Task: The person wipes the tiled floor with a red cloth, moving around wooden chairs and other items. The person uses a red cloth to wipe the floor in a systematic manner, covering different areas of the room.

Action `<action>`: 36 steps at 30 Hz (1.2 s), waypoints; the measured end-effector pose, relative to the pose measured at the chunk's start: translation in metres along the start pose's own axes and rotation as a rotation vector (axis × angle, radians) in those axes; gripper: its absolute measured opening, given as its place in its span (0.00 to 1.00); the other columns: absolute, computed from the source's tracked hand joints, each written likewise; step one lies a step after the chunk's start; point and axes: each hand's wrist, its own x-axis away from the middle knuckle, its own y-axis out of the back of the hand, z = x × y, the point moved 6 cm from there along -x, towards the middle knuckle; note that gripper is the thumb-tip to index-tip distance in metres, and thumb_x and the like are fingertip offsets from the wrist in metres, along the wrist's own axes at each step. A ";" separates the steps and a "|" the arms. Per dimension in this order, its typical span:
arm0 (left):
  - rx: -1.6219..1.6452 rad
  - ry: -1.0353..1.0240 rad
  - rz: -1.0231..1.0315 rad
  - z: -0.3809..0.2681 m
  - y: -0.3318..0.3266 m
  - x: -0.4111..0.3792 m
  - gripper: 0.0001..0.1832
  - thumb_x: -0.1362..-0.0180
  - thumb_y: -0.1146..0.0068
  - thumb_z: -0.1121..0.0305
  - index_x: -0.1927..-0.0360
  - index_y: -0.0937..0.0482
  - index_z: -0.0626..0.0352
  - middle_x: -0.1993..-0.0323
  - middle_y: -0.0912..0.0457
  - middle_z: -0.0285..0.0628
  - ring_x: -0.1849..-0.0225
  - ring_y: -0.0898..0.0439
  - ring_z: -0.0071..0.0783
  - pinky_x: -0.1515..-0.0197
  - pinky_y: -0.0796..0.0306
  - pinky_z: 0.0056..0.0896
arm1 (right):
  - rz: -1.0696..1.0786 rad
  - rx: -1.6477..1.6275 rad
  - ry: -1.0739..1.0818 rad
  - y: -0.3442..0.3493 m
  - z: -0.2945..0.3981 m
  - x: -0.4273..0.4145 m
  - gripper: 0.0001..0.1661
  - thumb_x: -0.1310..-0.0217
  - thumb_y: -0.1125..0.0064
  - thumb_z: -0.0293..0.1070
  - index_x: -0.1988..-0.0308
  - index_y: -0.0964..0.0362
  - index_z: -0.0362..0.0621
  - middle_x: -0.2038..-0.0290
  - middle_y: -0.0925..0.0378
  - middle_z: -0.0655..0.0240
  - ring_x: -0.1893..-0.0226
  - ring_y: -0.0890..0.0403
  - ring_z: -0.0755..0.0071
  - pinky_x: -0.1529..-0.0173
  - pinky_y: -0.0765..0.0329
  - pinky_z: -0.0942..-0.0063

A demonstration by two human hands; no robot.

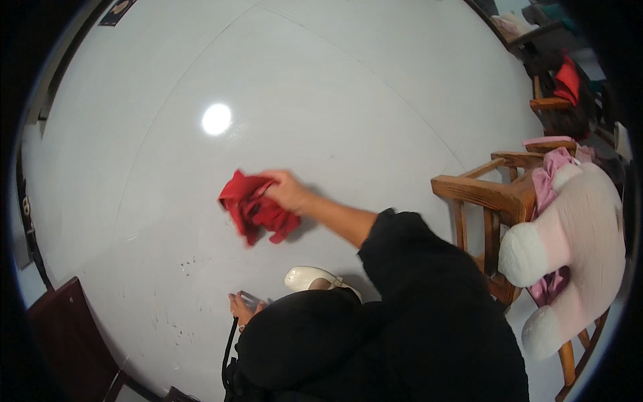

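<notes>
A crumpled red cloth (286, 221) hangs from my right hand (286, 191), which grips it over the pale, glossy floor (321, 110). The cloth looks slightly blurred, and whether its lower edge touches the floor I cannot tell. Down by my body, my left hand (243, 308) has its fingers apart and holds nothing visible; my black clothing hides part of it. A black cord (229, 346) runs down beside that wrist. Close to the left hand, a cream shoe (306, 279) on my foot shows from under the clothing.
On the right stands a wooden chair (477, 191) bearing a pale pink and white plush object (587, 251) and shiny pink fabric (552, 166). Beyond it, red fabric (567, 80) lies over other furniture. A dark reddish-brown panel (75, 336) rises at lower left. Dark marks (187, 266) spot the floor.
</notes>
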 end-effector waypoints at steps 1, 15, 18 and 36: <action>-0.005 0.001 -0.001 0.005 -0.002 -0.001 0.41 0.63 0.33 0.62 0.43 0.39 0.58 0.37 0.51 0.64 0.39 0.46 0.63 0.40 0.48 0.55 | -0.018 -0.041 0.030 0.025 0.023 0.005 0.18 0.48 0.55 0.19 0.54 0.31 0.36 0.63 0.25 0.65 0.62 0.24 0.73 0.56 0.25 0.75; 0.004 0.004 0.042 0.004 0.007 0.000 0.40 0.62 0.35 0.61 0.43 0.39 0.58 0.38 0.50 0.65 0.38 0.48 0.61 0.39 0.49 0.52 | -1.860 0.467 0.166 0.448 0.162 0.207 0.19 0.56 0.47 0.39 0.66 0.23 0.37 0.64 0.22 0.52 0.60 0.22 0.53 0.52 0.27 0.64; 0.016 -0.059 0.065 -0.005 -0.011 -0.006 0.40 0.61 0.36 0.60 0.43 0.39 0.60 0.37 0.51 0.65 0.37 0.49 0.60 0.38 0.50 0.51 | -1.892 0.680 -0.152 0.513 0.125 0.243 0.30 0.56 0.46 0.42 0.53 0.32 0.36 0.54 0.27 0.50 0.53 0.26 0.47 0.47 0.32 0.60; 0.028 -0.067 0.008 0.002 -0.007 -0.001 0.42 0.62 0.35 0.60 0.42 0.41 0.61 0.37 0.52 0.64 0.38 0.49 0.62 0.38 0.52 0.52 | -0.363 0.751 0.370 0.025 -0.058 0.083 0.21 0.60 0.46 0.21 0.59 0.29 0.41 0.53 0.29 0.57 0.52 0.30 0.52 0.45 0.35 0.65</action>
